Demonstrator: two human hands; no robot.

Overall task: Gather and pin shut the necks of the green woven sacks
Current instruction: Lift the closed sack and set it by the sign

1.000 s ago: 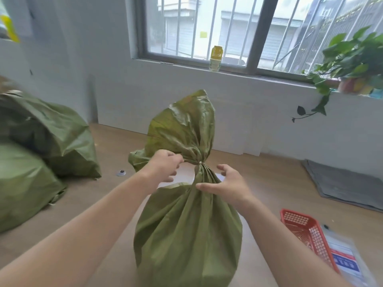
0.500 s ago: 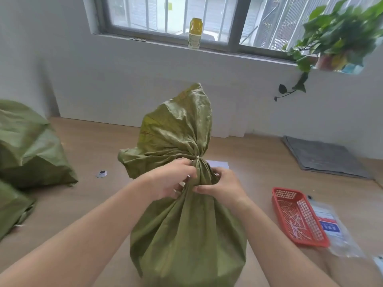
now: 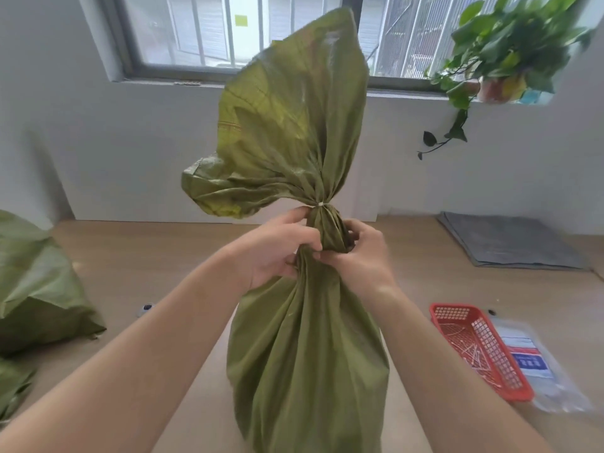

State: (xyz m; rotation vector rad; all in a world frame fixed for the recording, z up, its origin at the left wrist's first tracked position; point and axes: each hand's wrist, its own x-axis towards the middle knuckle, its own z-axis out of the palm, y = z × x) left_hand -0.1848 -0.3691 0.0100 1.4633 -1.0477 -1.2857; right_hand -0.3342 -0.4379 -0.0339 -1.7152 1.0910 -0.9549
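Note:
A green woven sack [image 3: 307, 361] stands upright in the middle of the wooden floor. Its neck [image 3: 330, 230] is bunched tight, with a thin pale tie [image 3: 321, 204] round it just above my fingers. The loose top of the sack fans upward in front of the window. My left hand [image 3: 277, 250] grips the neck from the left. My right hand [image 3: 359, 256] grips it from the right, fingers curled round the bunched cloth. Both hands sit just under the tie.
More green sacks [image 3: 36, 289] lie on the floor at the left. A red mesh basket [image 3: 480, 348] holding pale ties sits at the right, beside a clear plastic packet [image 3: 536, 367]. A grey mat [image 3: 510, 240] lies by the wall. A potted plant [image 3: 503, 57] hangs from the sill.
Both hands have closed in on the sack's neck and now grip it together. The sack looms larger and higher in view as my head came closer.

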